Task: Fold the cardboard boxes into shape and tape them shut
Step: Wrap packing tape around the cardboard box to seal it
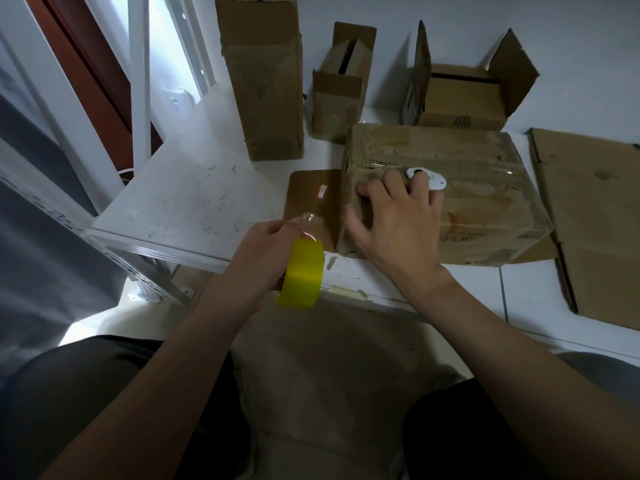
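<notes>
A brown cardboard box [478, 188] lies on its side on the white table [194, 195], wrapped in clear tape, with one end flap [313, 206] standing open to the left. My right hand [398, 220] rests on the box's left end, fingers spread over the top edge, and a small white cutter [427, 178] sits at its fingertips. My left hand [263, 261] grips a yellow roll of tape [304, 271] at the table's front edge. A clear strip of tape runs from the roll toward the open flap.
A tall box [266, 81] stands at the back, with a small open box [343, 88] and a wider open box [464, 95] to its right. Flat cardboard [595, 220] lies on the right. A white metal frame [138, 74] rises on the left. My knees are under the table edge.
</notes>
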The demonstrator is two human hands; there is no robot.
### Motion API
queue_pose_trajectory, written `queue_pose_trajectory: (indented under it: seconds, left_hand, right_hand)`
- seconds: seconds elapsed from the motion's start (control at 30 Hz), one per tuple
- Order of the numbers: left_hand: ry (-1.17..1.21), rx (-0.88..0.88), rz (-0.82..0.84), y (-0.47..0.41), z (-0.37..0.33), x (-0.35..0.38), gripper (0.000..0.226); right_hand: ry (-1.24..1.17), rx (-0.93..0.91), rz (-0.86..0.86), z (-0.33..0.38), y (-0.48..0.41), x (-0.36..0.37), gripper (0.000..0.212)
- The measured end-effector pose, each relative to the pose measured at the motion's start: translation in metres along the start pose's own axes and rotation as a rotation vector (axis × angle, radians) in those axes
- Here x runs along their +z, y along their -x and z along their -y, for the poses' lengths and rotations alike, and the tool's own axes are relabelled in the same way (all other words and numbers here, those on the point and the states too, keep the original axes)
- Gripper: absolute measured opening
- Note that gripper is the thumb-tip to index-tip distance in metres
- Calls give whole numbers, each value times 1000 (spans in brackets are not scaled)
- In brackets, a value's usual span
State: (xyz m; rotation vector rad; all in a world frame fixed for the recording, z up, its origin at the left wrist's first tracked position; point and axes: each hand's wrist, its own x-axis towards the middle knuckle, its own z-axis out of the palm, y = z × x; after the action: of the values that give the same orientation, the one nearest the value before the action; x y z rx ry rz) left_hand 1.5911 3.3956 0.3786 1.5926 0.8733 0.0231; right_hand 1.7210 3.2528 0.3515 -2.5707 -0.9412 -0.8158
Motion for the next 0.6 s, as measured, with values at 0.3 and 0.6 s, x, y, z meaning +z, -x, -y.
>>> queue_pose_trajectory:
  seconds: [0.3,0.6]
  left_hand:
    - [30,4,-14,-2,-1,-1,30]
    - [-3,149,-19,9,-15,4,9]
  right_hand:
    - [127,-14,16,9,-4,13,44]
    - [-137,-102,119,-21,-5,-19,53]
